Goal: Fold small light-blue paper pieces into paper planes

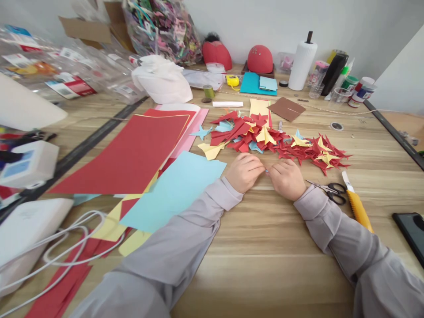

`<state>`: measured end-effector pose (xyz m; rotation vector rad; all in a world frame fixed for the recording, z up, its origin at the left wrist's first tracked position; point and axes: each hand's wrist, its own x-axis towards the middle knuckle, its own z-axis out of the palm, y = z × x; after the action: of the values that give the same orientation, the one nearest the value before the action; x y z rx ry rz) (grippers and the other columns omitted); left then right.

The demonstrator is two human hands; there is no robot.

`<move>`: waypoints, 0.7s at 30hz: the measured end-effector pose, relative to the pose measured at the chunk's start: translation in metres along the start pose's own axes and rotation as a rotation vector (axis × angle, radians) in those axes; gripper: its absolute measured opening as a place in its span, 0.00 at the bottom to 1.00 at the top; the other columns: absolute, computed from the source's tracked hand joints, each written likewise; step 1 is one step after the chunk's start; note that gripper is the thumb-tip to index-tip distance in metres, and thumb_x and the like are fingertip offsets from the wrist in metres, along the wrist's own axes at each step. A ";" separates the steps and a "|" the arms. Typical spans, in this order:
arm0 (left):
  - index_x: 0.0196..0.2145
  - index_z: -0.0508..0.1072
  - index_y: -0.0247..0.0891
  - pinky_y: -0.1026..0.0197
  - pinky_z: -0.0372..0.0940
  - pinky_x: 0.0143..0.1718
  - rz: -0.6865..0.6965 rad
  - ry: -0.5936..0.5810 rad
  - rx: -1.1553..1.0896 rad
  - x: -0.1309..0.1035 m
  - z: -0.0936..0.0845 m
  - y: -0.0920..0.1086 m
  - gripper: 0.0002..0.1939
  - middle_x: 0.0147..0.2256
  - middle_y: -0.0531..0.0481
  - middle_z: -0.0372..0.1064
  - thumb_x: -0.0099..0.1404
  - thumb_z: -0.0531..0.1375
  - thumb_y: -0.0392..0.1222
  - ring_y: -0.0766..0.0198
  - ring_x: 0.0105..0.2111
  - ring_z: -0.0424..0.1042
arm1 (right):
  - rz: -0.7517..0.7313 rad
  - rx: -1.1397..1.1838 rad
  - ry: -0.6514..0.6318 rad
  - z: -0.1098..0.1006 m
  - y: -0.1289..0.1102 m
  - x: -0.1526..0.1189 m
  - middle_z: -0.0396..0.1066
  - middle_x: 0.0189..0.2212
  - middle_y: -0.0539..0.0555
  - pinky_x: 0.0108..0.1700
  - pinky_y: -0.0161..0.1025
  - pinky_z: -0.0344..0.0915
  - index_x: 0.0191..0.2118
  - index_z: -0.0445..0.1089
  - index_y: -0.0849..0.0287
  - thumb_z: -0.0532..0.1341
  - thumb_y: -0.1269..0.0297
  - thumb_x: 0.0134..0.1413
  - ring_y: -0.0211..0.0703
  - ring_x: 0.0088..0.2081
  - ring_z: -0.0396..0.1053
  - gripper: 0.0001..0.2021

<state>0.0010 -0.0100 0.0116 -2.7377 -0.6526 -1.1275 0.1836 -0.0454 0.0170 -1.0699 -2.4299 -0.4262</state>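
My left hand [245, 172] and my right hand [287, 179] meet fingertip to fingertip just above the wooden table. Between them they pinch a small piece of blue paper [266, 171], mostly hidden by the fingers. Just beyond lies a heap of folded paper pieces [241, 132], mainly red with some yellow and blue. Farther right is a pile of red paper stars [326, 152] with yellow ones on top. A sheet of light blue paper [179, 190] lies by my left forearm. Black-handled scissors [334, 192] and a yellow utility knife [357, 207] rest right of my right hand.
Large red paper sheets [132, 150] cover the left side. White cable [79, 238] loops over red paper strips at the lower left. A phone [410, 234] lies at the right edge. Bottles and jars [347, 84], a yellow tape measure [232, 80] and red domes [260, 58] line the back.
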 end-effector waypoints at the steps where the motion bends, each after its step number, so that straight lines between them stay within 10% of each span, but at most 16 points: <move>1: 0.31 0.73 0.39 0.54 0.59 0.40 -0.001 0.000 0.010 0.001 -0.001 0.001 0.12 0.31 0.48 0.74 0.63 0.49 0.34 0.63 0.34 0.68 | -0.005 -0.002 -0.002 0.001 0.000 0.000 0.70 0.25 0.54 0.35 0.40 0.50 0.34 0.70 0.63 0.50 0.71 0.58 0.40 0.29 0.62 0.12; 21: 0.32 0.73 0.37 0.59 0.65 0.36 -0.381 0.309 -0.242 -0.001 0.004 -0.009 0.09 0.31 0.47 0.72 0.63 0.54 0.39 0.64 0.33 0.70 | 0.159 0.095 0.169 -0.004 0.004 -0.004 0.69 0.24 0.55 0.33 0.38 0.55 0.30 0.69 0.61 0.52 0.68 0.56 0.41 0.29 0.64 0.09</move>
<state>-0.0006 -0.0014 0.0070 -2.5974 -1.0816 -1.7734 0.1897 -0.0470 0.0183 -1.1282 -2.1772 -0.3308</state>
